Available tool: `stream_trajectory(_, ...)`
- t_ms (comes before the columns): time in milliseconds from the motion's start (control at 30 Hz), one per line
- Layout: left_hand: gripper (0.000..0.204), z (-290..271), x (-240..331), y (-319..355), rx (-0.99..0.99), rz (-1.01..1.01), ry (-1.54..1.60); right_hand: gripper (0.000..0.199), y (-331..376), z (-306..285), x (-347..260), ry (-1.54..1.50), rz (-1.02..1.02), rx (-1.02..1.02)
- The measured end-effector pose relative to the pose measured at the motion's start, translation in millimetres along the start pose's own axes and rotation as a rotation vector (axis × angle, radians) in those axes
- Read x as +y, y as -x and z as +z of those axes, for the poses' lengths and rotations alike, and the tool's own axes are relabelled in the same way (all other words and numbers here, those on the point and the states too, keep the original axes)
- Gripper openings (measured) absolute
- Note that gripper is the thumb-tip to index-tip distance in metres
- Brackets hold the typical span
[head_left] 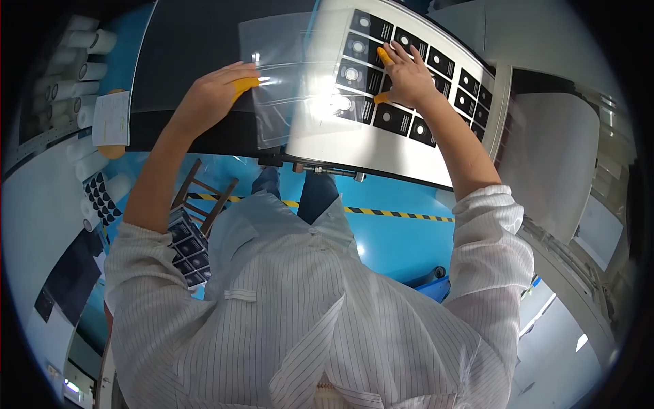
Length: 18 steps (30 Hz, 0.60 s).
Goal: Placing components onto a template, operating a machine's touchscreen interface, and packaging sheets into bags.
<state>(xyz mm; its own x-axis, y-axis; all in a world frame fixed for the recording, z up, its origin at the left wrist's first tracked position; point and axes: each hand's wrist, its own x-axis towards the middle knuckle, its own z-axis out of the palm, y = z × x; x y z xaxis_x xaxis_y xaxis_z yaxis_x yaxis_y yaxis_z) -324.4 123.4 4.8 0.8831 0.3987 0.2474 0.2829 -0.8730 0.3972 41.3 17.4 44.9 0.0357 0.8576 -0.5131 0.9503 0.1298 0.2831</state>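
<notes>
A sheet of clear plastic film (272, 109) reaches from the black surface onto the white table (320, 140). My left hand (216, 92) is closed on the film's left edge, thumb below the fingers; a yellow finger cot shows on it. Rows of black rectangular printed pieces (393, 120) with pale round marks lie on the white table, and the film overlaps the leftmost ones. My right hand (411, 78) rests over these pieces with its fingers spread, yellow cots on the thumb and one finger. Glare hides part of the film's right side.
A black surface (184, 41) adjoins the table on the left. White rolls (92, 71) are stacked at far left, near a paper sheet (111, 117). Below stand a wooden stool (204, 198) and a stack of printed sheets (189, 249). A large pale roller (552, 157) lies at right.
</notes>
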Motion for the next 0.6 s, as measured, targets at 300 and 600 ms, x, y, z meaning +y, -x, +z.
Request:
stream_trajectory(300,0.024,-68.2,27.3,45.9,0.126,-0.148,0.033,0.085,-8.6,-6.7,-3.9,0.091,0.0,-0.015)
stream_trajectory(600,0.017,-134.1,36.3,282.4,0.718,-1.035,-0.194,0.09,-16.2,4.5,-4.0,0.081,-0.074,0.122)
